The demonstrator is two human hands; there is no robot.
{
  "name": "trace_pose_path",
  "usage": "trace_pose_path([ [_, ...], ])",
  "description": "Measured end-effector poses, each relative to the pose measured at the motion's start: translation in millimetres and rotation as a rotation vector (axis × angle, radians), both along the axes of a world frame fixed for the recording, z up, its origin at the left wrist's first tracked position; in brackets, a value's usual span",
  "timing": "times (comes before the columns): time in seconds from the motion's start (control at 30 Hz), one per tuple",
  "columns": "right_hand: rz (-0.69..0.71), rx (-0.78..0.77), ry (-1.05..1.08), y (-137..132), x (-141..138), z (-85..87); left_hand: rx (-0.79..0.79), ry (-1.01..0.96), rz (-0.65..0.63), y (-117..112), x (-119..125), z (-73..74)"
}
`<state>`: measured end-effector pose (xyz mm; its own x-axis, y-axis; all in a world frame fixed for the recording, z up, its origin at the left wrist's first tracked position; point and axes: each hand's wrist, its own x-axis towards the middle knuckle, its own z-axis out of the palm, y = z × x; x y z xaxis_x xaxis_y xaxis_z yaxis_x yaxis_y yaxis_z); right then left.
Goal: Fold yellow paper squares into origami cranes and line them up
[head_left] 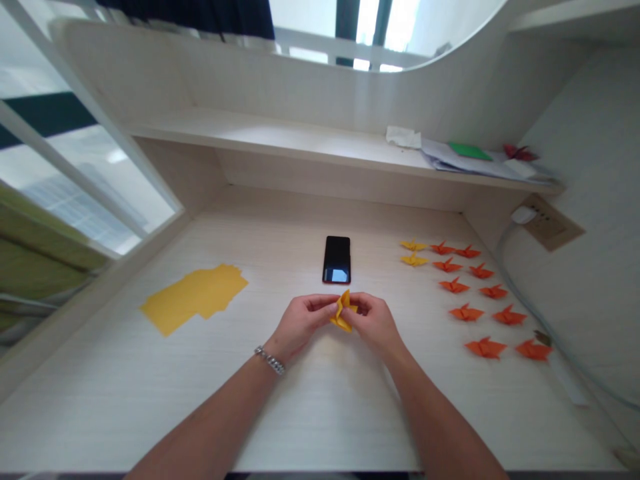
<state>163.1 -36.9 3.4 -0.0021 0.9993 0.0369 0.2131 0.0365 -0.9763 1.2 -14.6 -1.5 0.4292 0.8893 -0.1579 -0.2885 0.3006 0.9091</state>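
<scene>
A small, partly folded yellow paper piece is held between both hands just above the middle of the desk. My left hand pinches its left side, a metal bracelet on that wrist. My right hand pinches its right side with bent fingers. A black phone lies flat just beyond the hands.
A stack of yellow paper sheets lies at the left. Two yellow and several orange folded paper figures sit in rows at the right. The shelf above holds papers, a green sheet and a red figure. A wall socket with a white cable is at the right.
</scene>
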Motion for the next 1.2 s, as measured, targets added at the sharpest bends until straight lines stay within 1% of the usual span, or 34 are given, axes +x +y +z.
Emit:
trace_pose_path([
  [0.07, 0.034, -0.014, 0.051, 1.5, 1.6, -1.3, -0.022, -0.017, -0.002, 0.2, 0.0, 1.0],
  [0.13, 0.028, -0.01, 0.071, 2.0, 2.0, -2.1, -0.04, -0.028, -0.009, -0.1, 0.6, 2.1],
  [0.27, -0.02, 0.012, 0.004, 0.4, 0.4, -1.0, -0.039, -0.023, 0.01, -1.6, 2.6, 3.7],
  [0.53, -0.027, 0.027, -0.101, -4.5, -3.3, 3.6, -0.013, 0.054, 0.016, -2.5, 3.4, 7.5],
  [0.73, -0.08, 0.058, -0.121, -6.0, -4.9, 4.6, -0.031, 0.03, 0.018, -4.9, 5.6, 7.6],
  [0.9, -0.08, 0.04, -0.118, -6.3, -5.7, 4.0, -0.021, 0.044, 0.022, -5.5, 6.5, 6.3],
  [1.07, -0.067, 0.022, -0.107, -5.9, -4.2, 4.6, 0.014, 0.103, 0.059, -5.2, 6.9, 5.2],
  [1.2, -0.031, -0.038, -0.089, -3.1, -0.3, 4.9, 0.006, 0.117, 0.029, -4.7, 5.6, 4.3],
])
